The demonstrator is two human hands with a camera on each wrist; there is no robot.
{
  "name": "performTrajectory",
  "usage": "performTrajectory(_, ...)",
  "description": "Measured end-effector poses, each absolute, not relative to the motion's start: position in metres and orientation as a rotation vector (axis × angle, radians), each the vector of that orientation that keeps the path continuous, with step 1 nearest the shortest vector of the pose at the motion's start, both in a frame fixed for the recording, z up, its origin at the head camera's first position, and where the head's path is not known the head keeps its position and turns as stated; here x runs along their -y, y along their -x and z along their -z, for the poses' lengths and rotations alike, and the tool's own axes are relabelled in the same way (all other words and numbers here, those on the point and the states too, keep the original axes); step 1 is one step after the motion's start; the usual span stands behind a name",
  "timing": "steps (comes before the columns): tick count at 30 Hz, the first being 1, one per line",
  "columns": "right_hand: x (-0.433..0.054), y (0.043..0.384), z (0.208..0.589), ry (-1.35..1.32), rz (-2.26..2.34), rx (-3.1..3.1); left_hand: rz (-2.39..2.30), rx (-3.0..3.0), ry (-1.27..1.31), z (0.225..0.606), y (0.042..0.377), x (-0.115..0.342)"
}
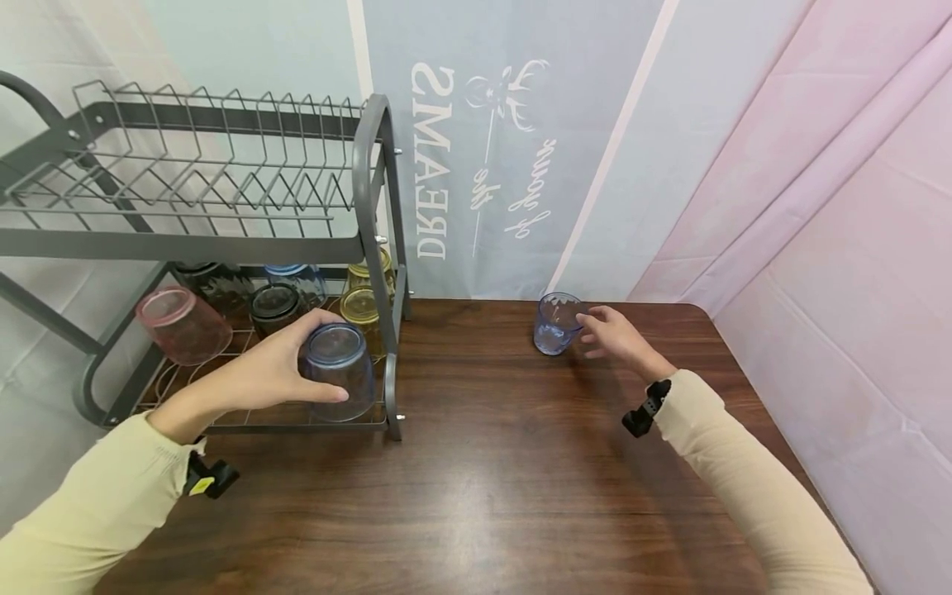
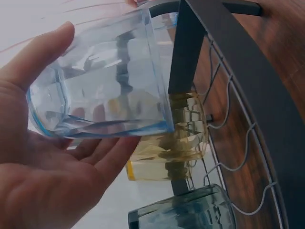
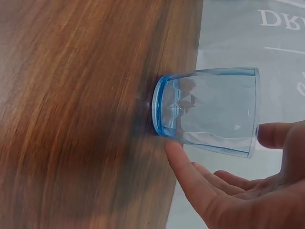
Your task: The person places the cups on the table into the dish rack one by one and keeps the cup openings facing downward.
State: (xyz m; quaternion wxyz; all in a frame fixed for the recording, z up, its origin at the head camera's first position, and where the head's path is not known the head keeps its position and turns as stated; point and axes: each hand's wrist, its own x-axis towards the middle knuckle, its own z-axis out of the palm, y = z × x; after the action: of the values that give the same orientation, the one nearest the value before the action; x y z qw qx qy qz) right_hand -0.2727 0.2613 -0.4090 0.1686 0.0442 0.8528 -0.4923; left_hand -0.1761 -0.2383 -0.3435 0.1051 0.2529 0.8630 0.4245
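Observation:
My left hand [image 1: 278,368] grips a clear bluish drinking glass [image 1: 345,384], turned upside down, at the right end of the rack's lower tier. In the left wrist view its thumb and fingers [image 2: 116,155] lie around opposite sides of the glass, whose mouth faces the rack wires. Far to the right, a second clear blue drinking glass [image 3: 209,112] stands upright on the table near the back edge. My right hand [image 1: 613,335] is beside it with fingers extended, thumb at the rim and a fingertip close to the base.
The dark two-tier dish rack [image 1: 178,245] stands at left, its upper wire tier bare. On its lower tier are a pink glass [image 1: 186,326], dark glasses [image 1: 275,306], yellow glasses [image 1: 362,306] and a blue one [image 1: 297,277]. A printed curtain [image 1: 483,165] hangs behind the wooden table [image 1: 476,479].

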Motion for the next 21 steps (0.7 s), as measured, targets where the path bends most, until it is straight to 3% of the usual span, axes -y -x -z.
performTrajectory(21,-0.255,0.286,0.423,-0.179,1.598,-2.130,-1.162,-2.612,-0.741,0.369,0.182,0.228)
